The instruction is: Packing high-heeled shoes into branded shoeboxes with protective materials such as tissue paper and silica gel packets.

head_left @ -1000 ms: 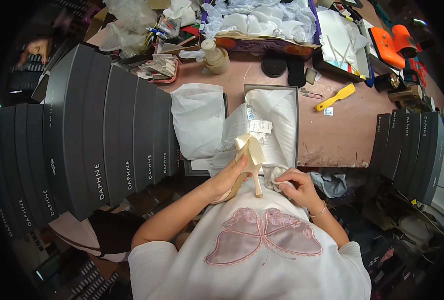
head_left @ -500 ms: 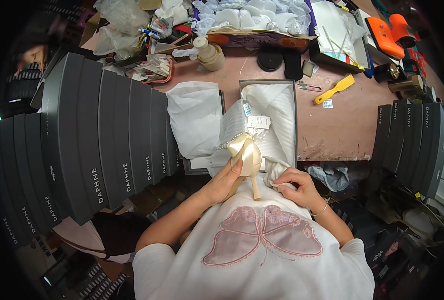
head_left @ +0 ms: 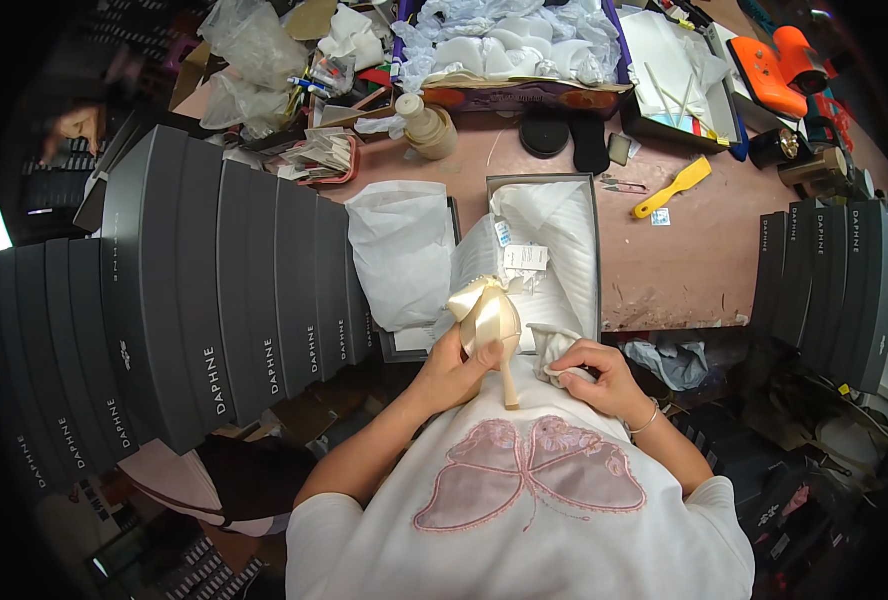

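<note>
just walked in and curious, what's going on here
The person's left hand holds a cream high-heeled shoe, its heel pointing back toward their white shirt. The right hand grips a crumpled white cloth just beside it. Beyond the shoe, an open box lined with white padding sits on the table. Dark boxes stand on both sides.
</note>
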Action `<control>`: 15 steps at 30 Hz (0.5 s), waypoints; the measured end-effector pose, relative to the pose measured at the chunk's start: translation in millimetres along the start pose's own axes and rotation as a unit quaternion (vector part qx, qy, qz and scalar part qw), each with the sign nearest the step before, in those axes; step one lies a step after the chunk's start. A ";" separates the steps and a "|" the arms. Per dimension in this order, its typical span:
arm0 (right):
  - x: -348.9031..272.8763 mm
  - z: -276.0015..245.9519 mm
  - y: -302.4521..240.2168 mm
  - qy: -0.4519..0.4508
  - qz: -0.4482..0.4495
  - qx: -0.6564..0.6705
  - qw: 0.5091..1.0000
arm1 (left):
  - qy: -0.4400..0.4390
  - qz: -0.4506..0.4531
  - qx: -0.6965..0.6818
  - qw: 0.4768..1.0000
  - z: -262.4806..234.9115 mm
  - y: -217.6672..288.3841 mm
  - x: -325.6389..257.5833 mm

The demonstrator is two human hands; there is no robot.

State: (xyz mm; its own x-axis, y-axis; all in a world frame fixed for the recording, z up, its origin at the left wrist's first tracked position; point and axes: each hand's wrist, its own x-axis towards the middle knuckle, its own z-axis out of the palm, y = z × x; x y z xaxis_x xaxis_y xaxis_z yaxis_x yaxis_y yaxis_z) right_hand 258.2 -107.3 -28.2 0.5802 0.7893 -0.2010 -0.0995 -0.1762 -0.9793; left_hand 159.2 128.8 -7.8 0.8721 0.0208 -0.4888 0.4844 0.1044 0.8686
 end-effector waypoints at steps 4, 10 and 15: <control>5.4 -2.1 -6.8 0.028 -0.033 0.006 0.999 | 0.009 0.000 -0.266 0.964 -10.8 8.2 10.0; 27.3 9.1 -29.0 0.222 -0.071 0.176 0.956 | 0.003 0.236 -0.478 0.846 4.1 23.6 36.5; 39.7 21.0 -1.2 0.274 0.022 0.270 0.923 | -0.055 0.163 -0.629 0.758 27.0 11.7 27.2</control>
State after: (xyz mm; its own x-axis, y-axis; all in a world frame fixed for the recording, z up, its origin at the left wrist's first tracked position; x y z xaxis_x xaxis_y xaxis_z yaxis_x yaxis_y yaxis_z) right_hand 264.3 -63.4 -35.5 0.8729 0.3454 -0.3446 -0.4359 0.2348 -0.8688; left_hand 190.5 103.8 -8.8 0.9656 0.1734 -0.1937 -0.1470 0.9787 0.1433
